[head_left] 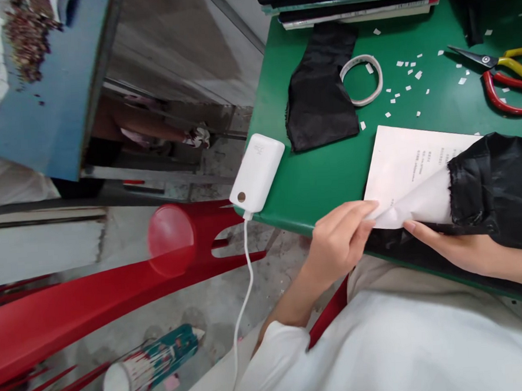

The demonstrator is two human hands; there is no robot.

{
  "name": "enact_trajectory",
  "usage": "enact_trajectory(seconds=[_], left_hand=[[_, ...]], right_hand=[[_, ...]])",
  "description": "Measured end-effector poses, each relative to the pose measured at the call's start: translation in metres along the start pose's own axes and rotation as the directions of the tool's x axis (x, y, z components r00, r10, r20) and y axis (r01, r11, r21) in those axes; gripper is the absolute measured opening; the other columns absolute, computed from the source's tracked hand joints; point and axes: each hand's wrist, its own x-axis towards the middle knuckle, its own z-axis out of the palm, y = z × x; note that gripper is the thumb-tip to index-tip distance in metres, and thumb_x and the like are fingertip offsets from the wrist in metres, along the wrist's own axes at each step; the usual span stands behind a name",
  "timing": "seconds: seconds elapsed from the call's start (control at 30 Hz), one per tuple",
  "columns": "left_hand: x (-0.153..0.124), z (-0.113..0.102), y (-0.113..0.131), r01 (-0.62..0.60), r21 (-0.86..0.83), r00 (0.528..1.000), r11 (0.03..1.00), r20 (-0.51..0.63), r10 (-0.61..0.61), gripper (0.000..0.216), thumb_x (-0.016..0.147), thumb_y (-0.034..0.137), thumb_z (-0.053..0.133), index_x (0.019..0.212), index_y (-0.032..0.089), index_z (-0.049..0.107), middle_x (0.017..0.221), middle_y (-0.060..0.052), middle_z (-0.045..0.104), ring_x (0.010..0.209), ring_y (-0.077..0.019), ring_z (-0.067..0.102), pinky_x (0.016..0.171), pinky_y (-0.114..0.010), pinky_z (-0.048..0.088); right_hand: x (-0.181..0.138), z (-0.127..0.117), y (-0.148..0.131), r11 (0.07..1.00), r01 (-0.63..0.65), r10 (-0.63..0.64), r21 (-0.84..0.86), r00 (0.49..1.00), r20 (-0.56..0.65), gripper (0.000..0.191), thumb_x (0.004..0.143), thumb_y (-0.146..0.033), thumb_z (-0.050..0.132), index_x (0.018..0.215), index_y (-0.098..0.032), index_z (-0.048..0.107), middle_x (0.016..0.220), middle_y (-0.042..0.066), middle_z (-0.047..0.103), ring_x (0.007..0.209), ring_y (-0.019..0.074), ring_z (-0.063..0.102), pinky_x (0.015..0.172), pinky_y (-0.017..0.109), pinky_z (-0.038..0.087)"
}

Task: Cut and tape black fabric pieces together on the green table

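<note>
A white booklet (pixel 406 157) with small printed text lies near the green table's front edge. Its lower corner is lifted into a curled white sheet (pixel 429 200). My left hand (pixel 341 238) pinches the tip of that sheet between thumb and fingers. My right hand (pixel 463 251) grips the sheet's near edge, thumb on top, its other fingers hidden underneath. Black fabric (pixel 508 186) with a frayed edge covers the booklet's right part and runs out of view. Below the hands, more dark material shows along the table edge.
On the green table (pixel 283 200) are a white power bank (pixel 257 172) with a cable, a black fabric piece (pixel 323 97), a tape roll (pixel 380 79), scattered paper bits and pliers (pixel 501 77). Stacked books (pixel 356 12) stand behind. A red chair (pixel 94 288) and another person's leg are at left.
</note>
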Motion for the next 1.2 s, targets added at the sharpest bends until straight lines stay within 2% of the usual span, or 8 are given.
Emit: enact_trajectory(seconds=[0.23,0.4,0.5,0.6,0.77,0.9,1.07,1.2], left_hand=[[-0.008,0.012,0.009,-0.142,-0.063,0.989,0.988,-0.037,0.14,0.051,0.093,0.046,0.06,0.124,0.006,0.06,0.111,-0.019,0.074,0.107,-0.0249,0.072,0.092,-0.034,0.061],[-0.014,0.023,0.008,-0.207,-0.013,0.974,0.978,-0.096,0.205,0.052,0.083,0.026,0.075,0.127,0.007,0.058,0.113,-0.019,0.074,0.109,-0.0244,0.072,0.092,-0.034,0.063],[-0.015,0.025,0.004,-0.213,-0.057,0.969,0.975,-0.138,0.204,0.042,0.089,0.028,0.067,0.127,0.009,0.06,0.113,-0.017,0.074,0.108,-0.023,0.072,0.09,-0.033,0.063],[-0.015,0.023,-0.001,-0.205,-0.174,0.971,0.963,-0.156,0.178,0.052,0.099,0.051,0.044,0.124,0.01,0.063,0.11,-0.017,0.075,0.11,-0.0255,0.071,0.09,-0.039,0.062],[-0.019,0.018,-0.015,-0.166,-0.088,0.985,0.982,0.027,0.169,0.075,0.101,0.061,0.018,0.13,0.008,0.062,0.118,-0.02,0.072,0.127,-0.0309,0.062,0.101,-0.045,0.051],[-0.021,0.015,-0.031,-0.119,0.016,0.981,0.993,0.157,0.115,0.085,0.098,0.067,0.01,0.139,0.008,0.056,0.137,-0.022,0.061,0.141,-0.0337,0.047,0.108,-0.046,0.042],[-0.019,0.007,-0.042,0.1,0.099,0.976,0.99,0.183,-0.117,0.092,0.092,0.074,0.005,0.154,0.012,0.035,0.162,-0.024,0.025,0.154,-0.0381,0.016,0.118,-0.058,0.028],[-0.015,0.007,-0.026,-0.074,-0.132,0.996,0.989,0.047,0.081,0.083,0.094,0.073,0.024,0.147,0.013,0.047,0.153,-0.024,0.044,0.148,-0.0369,0.035,0.117,-0.057,0.034]], right_hand=[[0.0,0.002,0.001,0.988,-0.009,0.002,0.154,0.999,0.045,0.038,0.088,-0.054,0.061,0.115,-0.03,0.074,0.118,0.003,0.075,0.128,0.0286,0.061,0.121,0.047,0.037],[0.001,0.0,-0.004,0.963,0.037,-0.064,0.268,0.993,0.094,0.034,0.092,-0.048,0.059,0.116,-0.029,0.074,0.122,0.0,0.074,0.126,0.0246,0.063,0.118,0.041,0.042],[-0.001,-0.001,-0.002,0.972,0.066,-0.085,0.224,0.993,0.076,0.033,0.094,-0.047,0.058,0.116,-0.029,0.074,0.123,0.0,0.073,0.127,0.0247,0.062,0.121,0.041,0.039],[-0.002,0.0,0.0,0.98,0.04,-0.055,0.197,0.996,0.073,0.036,0.094,-0.047,0.058,0.12,-0.028,0.072,0.128,0.001,0.071,0.128,0.0257,0.061,0.12,0.042,0.039],[-0.001,-0.001,0.0,0.981,0.048,-0.062,0.186,0.996,0.067,0.038,0.093,-0.044,0.06,0.126,-0.028,0.069,0.135,0.0,0.067,0.135,0.0256,0.055,0.122,0.04,0.035],[-0.001,-0.001,-0.004,0.987,0.012,-0.021,0.161,0.998,0.054,0.03,0.09,-0.049,0.061,0.11,-0.031,0.076,0.119,0.001,0.074,0.132,0.0286,0.057,0.121,0.044,0.036],[-0.002,-0.001,-0.005,0.991,0.008,-0.01,0.132,1.0,0.013,0.027,0.088,-0.051,0.061,0.096,-0.031,0.078,0.104,0.002,0.078,0.125,0.0311,0.062,0.119,0.048,0.04],[-0.003,-0.003,-0.003,0.996,0.051,-0.049,0.073,0.999,-0.018,0.029,0.089,-0.052,0.061,0.078,-0.028,0.075,0.08,0.003,0.076,0.103,0.0302,0.073,0.108,0.044,0.053]])
